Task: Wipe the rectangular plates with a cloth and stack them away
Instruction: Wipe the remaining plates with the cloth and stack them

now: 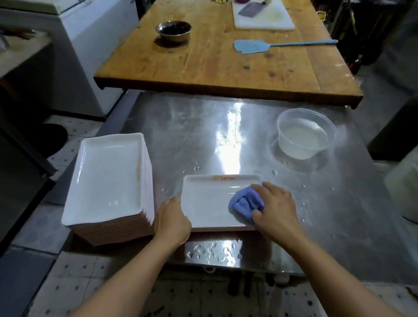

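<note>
Step in hand: wiping the single rectangular plate (210, 206) that lies flat at the near edge of the steel table (225, 129).
Right hand (276, 209): fingers curled down onto the bunched blue cloth (246, 202), pressing it on the plate's right end.
Left hand (171, 221): fingers wrapped over the plate's left short edge, steadying it.
Plate axis: long side runs left to right across the person, so the unwiped white surface lies leftward from the cloth, toward the left hand.
Stack of plates (109, 183): just beside the left hand, to its left; its long axis runs away from the person.
Judgement: the left hand is nearer the stack, so it would probably carry the plate over, turned to match.
Nearby: a plastic tub of water (305, 132) far right; droplets on the table.
</note>
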